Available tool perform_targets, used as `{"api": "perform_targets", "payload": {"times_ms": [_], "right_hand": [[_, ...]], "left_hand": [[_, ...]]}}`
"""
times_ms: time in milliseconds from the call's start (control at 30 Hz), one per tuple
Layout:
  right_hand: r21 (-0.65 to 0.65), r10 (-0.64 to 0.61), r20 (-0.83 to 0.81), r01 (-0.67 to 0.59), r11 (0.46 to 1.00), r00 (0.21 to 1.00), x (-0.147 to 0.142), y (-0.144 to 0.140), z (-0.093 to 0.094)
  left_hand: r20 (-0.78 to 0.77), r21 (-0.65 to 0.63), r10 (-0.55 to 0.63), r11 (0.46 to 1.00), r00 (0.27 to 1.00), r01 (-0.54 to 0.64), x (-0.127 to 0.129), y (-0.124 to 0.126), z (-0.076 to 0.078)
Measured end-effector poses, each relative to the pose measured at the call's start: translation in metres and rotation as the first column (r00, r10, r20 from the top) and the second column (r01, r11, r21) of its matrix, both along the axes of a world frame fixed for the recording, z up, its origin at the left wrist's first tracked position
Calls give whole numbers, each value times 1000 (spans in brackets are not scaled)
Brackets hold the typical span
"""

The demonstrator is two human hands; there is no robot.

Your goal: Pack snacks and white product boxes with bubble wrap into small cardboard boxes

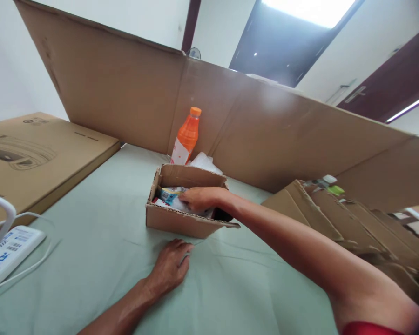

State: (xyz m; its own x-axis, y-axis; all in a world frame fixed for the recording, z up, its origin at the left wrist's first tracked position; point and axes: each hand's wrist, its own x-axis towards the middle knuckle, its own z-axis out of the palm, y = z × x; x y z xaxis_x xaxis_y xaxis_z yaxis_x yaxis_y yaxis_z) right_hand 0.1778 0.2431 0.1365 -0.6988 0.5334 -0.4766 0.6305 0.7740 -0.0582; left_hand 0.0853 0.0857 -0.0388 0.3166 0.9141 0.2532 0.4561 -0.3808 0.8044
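Observation:
A small open cardboard box (181, 225) stands on the green-covered table. My right hand (199, 199) reaches into it from the right, its fingers curled down among the contents. Beside those fingertips lies a packet in clear plastic with blue and yellow print (170, 194). Whatever the fingers grip is hidden under the hand. My left hand (171, 264) rests on the cloth just in front of the box, palm down, thumb apart from loosely bent fingers, holding nothing.
Behind the box stand an orange bottle (188, 135) and crumpled white plastic (206, 163). A tall cardboard panel (125, 83) closes off the back. Left are a large flat carton (45, 153) and a white power strip (12, 256); right, several cardboard compartments (328, 218) hold bottles.

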Motion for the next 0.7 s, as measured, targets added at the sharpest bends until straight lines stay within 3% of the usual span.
{"api": "perform_targets", "payload": {"times_ms": [133, 233, 367, 433, 500, 567, 700], "right_hand": [[87, -80, -60, 85, 993, 995, -6, -9, 1], [234, -115, -120, 141, 962, 986, -1, -21, 23], [450, -138, -339, 289, 845, 931, 51, -54, 74], [470, -142, -557, 451, 759, 818, 94, -80, 83], [339, -149, -781, 612, 714, 607, 136, -108, 66], [143, -279, -853, 712, 687, 441, 164, -130, 25], [-257, -563, -778, 676, 691, 279, 167, -150, -74]], "left_hand": [[43, -30, 16, 999, 999, -15, 1, 3, 5], [55, -32, 34, 999, 998, -33, -2, -1, 16], [122, -63, 204, 978, 971, -197, -32, -18, 40], [178, -56, 369, 929, 912, -365, -55, -25, 52], [227, -37, 523, 847, 821, -530, -75, -24, 60], [280, -36, 591, 794, 756, -607, -85, -15, 63], [372, -85, 516, 847, 772, -525, -71, 11, 56]]}}
